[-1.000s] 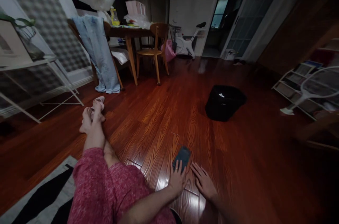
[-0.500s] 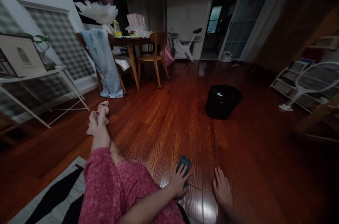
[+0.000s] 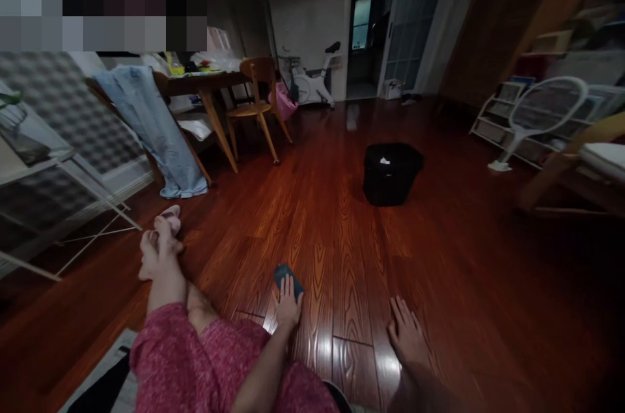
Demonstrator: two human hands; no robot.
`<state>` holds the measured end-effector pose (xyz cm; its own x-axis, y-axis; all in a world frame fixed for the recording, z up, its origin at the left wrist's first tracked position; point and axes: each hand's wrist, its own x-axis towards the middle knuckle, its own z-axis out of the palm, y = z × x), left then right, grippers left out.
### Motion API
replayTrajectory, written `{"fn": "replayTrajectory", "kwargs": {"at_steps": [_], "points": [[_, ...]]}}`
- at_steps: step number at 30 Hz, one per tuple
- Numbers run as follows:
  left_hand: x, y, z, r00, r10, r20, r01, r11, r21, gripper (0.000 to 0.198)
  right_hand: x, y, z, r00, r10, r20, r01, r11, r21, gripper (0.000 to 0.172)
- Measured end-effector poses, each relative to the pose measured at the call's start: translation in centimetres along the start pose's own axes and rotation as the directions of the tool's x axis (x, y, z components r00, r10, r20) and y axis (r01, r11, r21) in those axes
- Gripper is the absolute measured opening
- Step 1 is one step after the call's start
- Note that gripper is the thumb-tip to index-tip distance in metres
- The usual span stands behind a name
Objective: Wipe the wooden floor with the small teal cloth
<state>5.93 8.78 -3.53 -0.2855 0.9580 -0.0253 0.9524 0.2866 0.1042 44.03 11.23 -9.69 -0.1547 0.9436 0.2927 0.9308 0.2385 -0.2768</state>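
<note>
My left hand [image 3: 289, 307] lies flat on a small dark blue-green folded cloth [image 3: 282, 273], its fingers stretched out and a little apart. Part of the cloth is hidden under the palm and fingers. The cloth rests on the glossy red-brown wooden floor [image 3: 312, 237]. Off to the right, my right hand [image 3: 406, 331] is over the floor with its fingers extended, holding nothing. Whether its palm touches the boards I cannot tell.
Farther ahead stands a black bin [image 3: 393, 175]. My legs in pink shorts [image 3: 170, 354] stretch to the left. Jeans [image 3: 151, 133] hang near a table and a wooden chair [image 3: 261, 94]. A white round-framed stand [image 3: 547, 103] is at right.
My left hand and the cloth have moved left and slightly forward across the floor. My right hand stays nearly in place. The whole view has shifted.
</note>
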Motion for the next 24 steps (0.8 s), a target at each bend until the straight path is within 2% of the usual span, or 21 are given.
{"fn": "replayTrajectory", "kwargs": {"at_steps": [2, 3, 5, 7, 9, 11, 13, 14, 15, 16, 17, 19, 20, 21, 22, 24], "points": [[-0.3, 0.0, 0.5, 1.0, -0.025, -0.006, 0.025, 1.0, 0.013, 0.066, 0.0, -0.1, 0.0, 1.0, 0.008, -0.002, -0.008, 1.0, -0.006, 0.067], [-0.7, 0.6, 0.6, 1.0, -0.027, 0.01, 0.026, 1.0, 0.016, 0.069, -0.1, -0.1, 0.1, 1.0, 0.014, -0.002, -0.014, 1.0, -0.007, 0.067], [-2.1, 3.2, 0.9, 0.997, 0.02, 0.071, -0.021, 1.0, 0.008, 0.074, -0.1, 0.0, 0.5, 1.0, 0.023, -0.003, -0.023, 1.0, -0.006, 0.069], [-3.8, 6.5, 1.2, 0.969, 0.18, 0.169, -0.175, 0.984, -0.044, 0.076, -0.2, 0.2, 1.0, 1.0, 0.028, -0.007, -0.028, 1.0, -0.008, 0.07], [-5.7, 9.9, 1.6, 0.885, 0.409, 0.221, -0.387, 0.912, -0.136, 0.077, -0.2, 0.4, 1.3, 1.0, 0.024, -0.018, -0.025, 1.0, -0.017, 0.071], [-7.1, 12.4, 2.0, 0.753, 0.616, 0.229, -0.572, 0.786, -0.233, 0.078, -0.1, 0.6, 1.4, 1.0, 0.013, -0.027, -0.014, 1.0, -0.026, 0.071], [-7.5, 13.6, 2.0, 0.647, 0.732, 0.213, -0.675, 0.68, -0.286, 0.079, -0.1, 0.6, 1.3, 1.0, 0.007, -0.029, -0.008, 0.999, -0.032, 0.07], [-7.2, 13.6, 1.8, 0.625, 0.753, 0.207, -0.696, 0.658, -0.288, 0.079, 0.0, 0.5, 1.2, 1.0, 0.008, -0.029, -0.009, 0.999, -0.035, 0.07], [-6.7, 13.3, 1.5, 0.629, 0.749, 0.207, -0.697, 0.661, -0.278, 0.078, 0.0, 0.4, 1.0, 0.999, 0.012, -0.03, -0.013, 0.999, -0.037, 0.07], [-5.9, 12.5, 1.0, 0.661, 0.721, 0.209, -0.675, 0.692, -0.256, 0.077, 0.0, 0.3, 0.9, 0.999, 0.015, -0.03, -0.016, 0.999, -0.038, 0.069], [-5.0, 11.4, 0.5, 0.718, 0.664, 0.209, -0.626, 0.747, -0.225, 0.075, 0.0, 0.2, 0.8, 0.999, 0.017, -0.031, -0.018, 0.999, -0.039, 0.069], [-3.1, 8.4, -0.6, 0.879, 0.436, 0.192, -0.414, 0.899, -0.145, 0.069, 0.1, 0.1, 0.6, 0.999, 0.018, -0.03, -0.02, 0.999, -0.041, 0.068], [-2.3, 6.8, -1.0, 0.944, 0.279, 0.175, -0.264, 0.959, -0.104, 0.067, 0.1, 0.0, 0.5, 0.999, 0.018, -0.028, -0.019, 0.999, -0.042, 0.068], [-1.7, 5.1, -1.4, 0.981, 0.112, 0.157, -0.103, 0.993, -0.061, 0.064, 0.1, 0.0, 0.4, 1.0, 0.018, -0.024, -0.019, 0.999, -0.042, 0.068], [-1.2, 3.6, -1.7, 0.989, -0.04, 0.14, 0.044, 0.999, -0.024, 0.063, 0.1, 0.0, 0.3, 1.0, 0.018, -0.02, -0.018, 0.999, -0.043, 0.068], [-0.9, 1.3, -2.1, 0.968, -0.216, 0.132, 0.213, 0.976, 0.036, 0.063, 0.1, 0.0, 0.3, 1.0, 0.016, -0.017, -0.016, 0.999, -0.048, 0.067]]}}
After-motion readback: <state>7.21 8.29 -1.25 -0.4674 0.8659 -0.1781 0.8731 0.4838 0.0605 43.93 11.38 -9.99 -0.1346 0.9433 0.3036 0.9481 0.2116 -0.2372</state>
